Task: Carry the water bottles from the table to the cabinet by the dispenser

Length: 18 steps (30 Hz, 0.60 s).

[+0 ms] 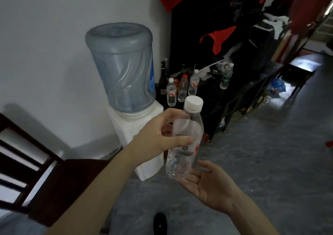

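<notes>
Clear bottle [183, 144] gripped in left hand [158, 137]; right hand [210, 186] open-fingered beneath; dispenser [133, 126] far left.

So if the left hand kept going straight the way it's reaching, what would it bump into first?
Probably the white water dispenser just beyond the left hand, which grips the water bottle. Depth is unclear, so it might pass beside it toward the dark cabinet.

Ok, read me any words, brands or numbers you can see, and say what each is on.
Nothing reads clearly.
Held bottle: red and grey label, print too blurred.
Three bottles on the cabinet: red-marked labels, too small.
Green-label bottle: too small.
Dispenser jug: blue side label, edge-on, unreadable.
</notes>
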### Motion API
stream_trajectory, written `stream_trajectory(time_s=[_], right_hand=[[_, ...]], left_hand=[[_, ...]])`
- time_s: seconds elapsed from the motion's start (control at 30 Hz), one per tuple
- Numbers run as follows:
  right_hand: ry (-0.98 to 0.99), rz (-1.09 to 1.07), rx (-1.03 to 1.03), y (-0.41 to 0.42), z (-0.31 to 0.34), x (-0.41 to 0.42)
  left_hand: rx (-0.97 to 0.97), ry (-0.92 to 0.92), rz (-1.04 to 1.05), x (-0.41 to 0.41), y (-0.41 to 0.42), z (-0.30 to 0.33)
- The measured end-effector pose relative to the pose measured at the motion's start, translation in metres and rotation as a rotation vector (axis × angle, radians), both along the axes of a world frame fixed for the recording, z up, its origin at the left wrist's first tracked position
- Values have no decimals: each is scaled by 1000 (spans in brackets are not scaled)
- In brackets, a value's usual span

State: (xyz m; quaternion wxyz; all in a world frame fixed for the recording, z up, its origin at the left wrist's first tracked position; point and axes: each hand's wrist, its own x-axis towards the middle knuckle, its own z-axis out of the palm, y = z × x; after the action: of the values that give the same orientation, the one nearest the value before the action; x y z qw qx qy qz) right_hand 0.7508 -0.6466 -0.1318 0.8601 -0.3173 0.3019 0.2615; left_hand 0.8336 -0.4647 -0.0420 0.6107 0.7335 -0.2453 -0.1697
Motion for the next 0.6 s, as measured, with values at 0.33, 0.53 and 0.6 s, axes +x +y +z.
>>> stream_trajectory(time_s=[0.33, 0.53, 0.6], right_hand=[[0, -57, 33, -26, 18, 151], [49, -97, 56, -55, 4, 211], [60, -105, 75, -68, -5, 231]], left_hand=[[43, 12, -70, 166, -31, 7], [76, 43, -103, 233, -64, -12], [84, 58, -95, 255, -77, -19]])
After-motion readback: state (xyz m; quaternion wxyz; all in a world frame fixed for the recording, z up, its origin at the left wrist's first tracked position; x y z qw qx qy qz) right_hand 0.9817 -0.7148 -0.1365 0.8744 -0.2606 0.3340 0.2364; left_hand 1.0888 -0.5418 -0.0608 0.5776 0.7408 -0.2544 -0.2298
